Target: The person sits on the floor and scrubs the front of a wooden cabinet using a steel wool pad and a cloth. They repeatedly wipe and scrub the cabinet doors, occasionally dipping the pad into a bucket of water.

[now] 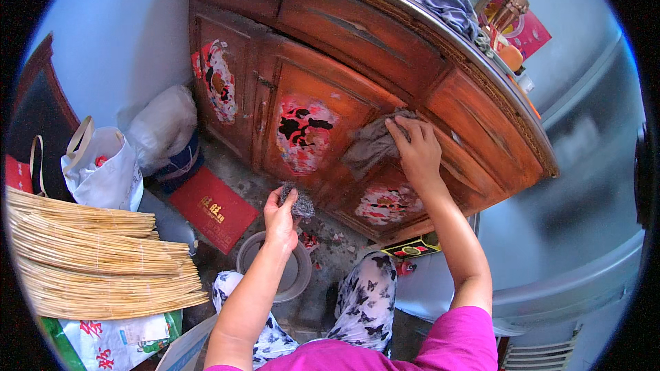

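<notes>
My right hand (416, 149) presses a grey cloth (375, 143) against the front of a reddish-brown wooden cabinet (357, 24), near the top of its right door. Its fingers are bent over the cloth. In my left hand (280, 218) is a dark steel wool scourer (300, 203), pinched between thumb and fingers, low in front of the middle door. Torn remains of a coloured picture (306, 136) cling to the middle door panel. Similar patches show on the left door (218, 82) and the right door (388, 205). Below my left hand stands a round grey basin (295, 276), partly hidden by my forearm.
A red flat box (213, 209) lies on the floor left of the basin. Further left are a white bag (103, 175), clear plastic (163, 127) and bundled straw-coloured sticks (103, 254). Cloth (450, 10) and a figurine (512, 7) sit atop the cabinet. A pale appliance (577, 233) stands right.
</notes>
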`<action>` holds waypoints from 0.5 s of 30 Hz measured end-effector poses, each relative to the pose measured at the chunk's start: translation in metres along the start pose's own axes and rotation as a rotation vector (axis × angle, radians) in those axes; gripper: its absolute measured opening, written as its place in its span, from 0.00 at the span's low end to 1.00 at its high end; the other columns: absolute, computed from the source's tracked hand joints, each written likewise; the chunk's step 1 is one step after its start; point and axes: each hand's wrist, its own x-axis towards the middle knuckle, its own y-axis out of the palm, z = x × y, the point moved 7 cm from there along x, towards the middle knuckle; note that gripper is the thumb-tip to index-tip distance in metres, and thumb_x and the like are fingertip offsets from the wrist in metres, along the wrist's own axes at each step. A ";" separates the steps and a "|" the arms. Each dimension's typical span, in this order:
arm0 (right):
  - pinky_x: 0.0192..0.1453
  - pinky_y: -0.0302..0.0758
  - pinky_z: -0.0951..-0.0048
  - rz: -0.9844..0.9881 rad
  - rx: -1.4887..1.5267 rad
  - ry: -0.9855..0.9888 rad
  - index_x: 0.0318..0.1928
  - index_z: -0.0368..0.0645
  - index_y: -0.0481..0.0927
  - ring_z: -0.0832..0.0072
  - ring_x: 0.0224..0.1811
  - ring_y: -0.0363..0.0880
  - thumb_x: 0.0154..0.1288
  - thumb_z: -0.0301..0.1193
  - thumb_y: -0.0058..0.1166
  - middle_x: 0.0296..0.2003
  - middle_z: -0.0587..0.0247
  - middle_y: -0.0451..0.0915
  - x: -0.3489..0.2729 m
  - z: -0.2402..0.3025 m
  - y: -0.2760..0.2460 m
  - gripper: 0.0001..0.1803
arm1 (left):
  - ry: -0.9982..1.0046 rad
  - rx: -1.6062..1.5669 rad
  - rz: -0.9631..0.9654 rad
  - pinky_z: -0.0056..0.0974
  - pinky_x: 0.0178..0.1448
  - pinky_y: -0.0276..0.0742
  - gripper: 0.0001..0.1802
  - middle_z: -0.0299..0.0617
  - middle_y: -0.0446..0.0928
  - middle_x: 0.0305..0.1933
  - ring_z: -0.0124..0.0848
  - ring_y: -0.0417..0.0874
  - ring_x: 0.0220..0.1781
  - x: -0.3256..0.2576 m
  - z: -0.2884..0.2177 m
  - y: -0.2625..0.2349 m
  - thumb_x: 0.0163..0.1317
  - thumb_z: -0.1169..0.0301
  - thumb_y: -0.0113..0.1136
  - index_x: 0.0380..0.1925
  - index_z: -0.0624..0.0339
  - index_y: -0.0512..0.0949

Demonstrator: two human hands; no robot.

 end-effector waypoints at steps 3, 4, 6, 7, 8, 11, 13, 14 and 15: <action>0.57 0.82 0.62 0.000 0.095 0.013 0.56 0.55 0.85 0.61 0.59 0.79 0.56 0.25 0.57 0.55 0.66 0.80 0.011 0.007 -0.009 0.25 | -0.028 0.066 -0.016 0.38 0.40 0.81 0.14 0.32 0.82 0.44 0.27 0.83 0.41 -0.004 -0.002 0.003 0.70 0.67 0.66 0.53 0.50 0.77; 0.59 0.82 0.61 -0.063 0.156 -0.022 0.57 0.56 0.85 0.60 0.60 0.79 0.55 0.24 0.57 0.56 0.66 0.80 0.028 0.014 -0.008 0.27 | -0.034 0.043 -0.013 0.40 0.41 0.80 0.13 0.32 0.82 0.45 0.27 0.83 0.43 -0.003 0.000 0.005 0.70 0.66 0.65 0.53 0.49 0.77; 0.62 0.80 0.59 -0.205 0.240 -0.107 0.57 0.55 0.85 0.60 0.63 0.77 0.56 0.23 0.57 0.57 0.65 0.80 0.070 0.037 -0.004 0.26 | -0.039 0.003 -0.023 0.42 0.44 0.80 0.13 0.32 0.82 0.46 0.28 0.83 0.45 0.004 0.002 0.001 0.71 0.63 0.63 0.53 0.48 0.77; 0.64 0.80 0.58 -0.279 0.261 -0.158 0.56 0.53 0.85 0.60 0.65 0.77 0.57 0.24 0.57 0.57 0.65 0.80 0.093 0.051 -0.001 0.24 | -0.046 -0.001 -0.017 0.45 0.48 0.78 0.15 0.31 0.82 0.47 0.30 0.82 0.48 0.003 0.002 0.001 0.70 0.58 0.62 0.53 0.45 0.77; 0.64 0.79 0.59 -0.287 0.228 -0.173 0.56 0.52 0.84 0.61 0.65 0.77 0.58 0.26 0.56 0.58 0.65 0.80 0.116 0.059 0.009 0.23 | -0.106 -0.052 0.004 0.45 0.49 0.78 0.16 0.31 0.82 0.47 0.30 0.82 0.48 0.012 0.010 -0.004 0.69 0.56 0.63 0.52 0.44 0.77; 0.64 0.77 0.62 -0.234 0.053 -0.219 0.58 0.49 0.82 0.63 0.65 0.77 0.61 0.29 0.53 0.59 0.64 0.80 0.140 0.063 0.041 0.23 | -0.197 -0.160 0.099 0.46 0.49 0.79 0.18 0.31 0.82 0.48 0.31 0.82 0.49 0.012 0.022 0.013 0.67 0.51 0.65 0.52 0.42 0.77; 0.63 0.76 0.64 -0.191 0.002 -0.196 0.60 0.49 0.81 0.64 0.64 0.77 0.62 0.30 0.53 0.59 0.64 0.80 0.134 0.059 0.052 0.24 | -0.188 -0.165 0.123 0.47 0.49 0.79 0.19 0.32 0.81 0.48 0.31 0.82 0.51 0.010 0.020 0.017 0.66 0.50 0.66 0.52 0.41 0.78; 0.62 0.76 0.64 -0.171 0.014 -0.169 0.60 0.49 0.81 0.64 0.63 0.78 0.62 0.31 0.53 0.60 0.64 0.80 0.126 0.053 0.048 0.24 | -0.171 -0.154 0.115 0.47 0.49 0.80 0.19 0.32 0.81 0.48 0.31 0.81 0.51 0.011 0.020 0.015 0.66 0.50 0.67 0.52 0.41 0.78; 0.62 0.76 0.64 -0.152 0.024 -0.141 0.61 0.50 0.80 0.64 0.63 0.78 0.62 0.31 0.52 0.60 0.64 0.80 0.117 0.045 0.042 0.25 | -0.154 -0.141 0.108 0.47 0.49 0.80 0.19 0.32 0.81 0.49 0.31 0.81 0.52 0.012 0.020 0.012 0.66 0.50 0.67 0.52 0.41 0.78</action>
